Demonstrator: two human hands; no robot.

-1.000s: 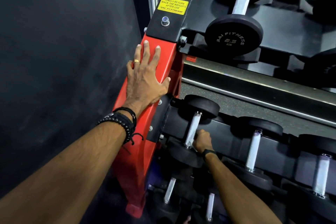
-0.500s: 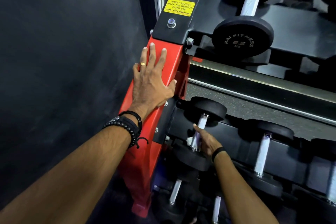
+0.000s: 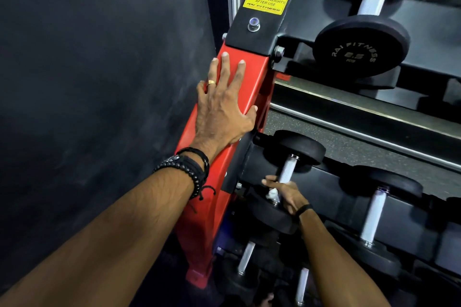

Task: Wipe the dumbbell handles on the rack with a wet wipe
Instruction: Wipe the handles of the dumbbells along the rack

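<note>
Looking down from the head camera, we see the red upright [image 3: 252,75] of a dumbbell rack running from near to far, with our left hand [image 3: 224,104] laid flat on it, fingers straight and spread, thumb hooked over its right edge, holding nothing. A gold ring [image 3: 211,82] sits on one finger, and several dark bracelets [image 3: 189,169] circle that wrist.

Lower and to the right, our right hand [image 3: 287,194] curls round the chrome handle [image 3: 287,169] of the leftmost dumbbell on the middle tier, gripping it near the handle's near end. A crumpled white wet wipe [image 3: 273,194] is pinched between palm and handle, a bit of it showing at the left of the fist. A single dark band [image 3: 304,209] sits on this wrist.

We count six chrome handles in view: one on the top tier at far right, belonging to a dumbbell [image 3: 361,45] whose black end plate reads 2.5; two fully visible on the middle tier, the gripped one and its neighbour [image 3: 373,217] to the right; and two on the lowest tier near the bottom edge, with one more partly cut off. Further dumbbells at the right edge are too dark to count.

A yellow sticker [image 3: 266,0] sits on the black bracket [image 3: 249,37] capping the upright, between two bolts. A dark wall [image 3: 99,82] fills the left.
</note>
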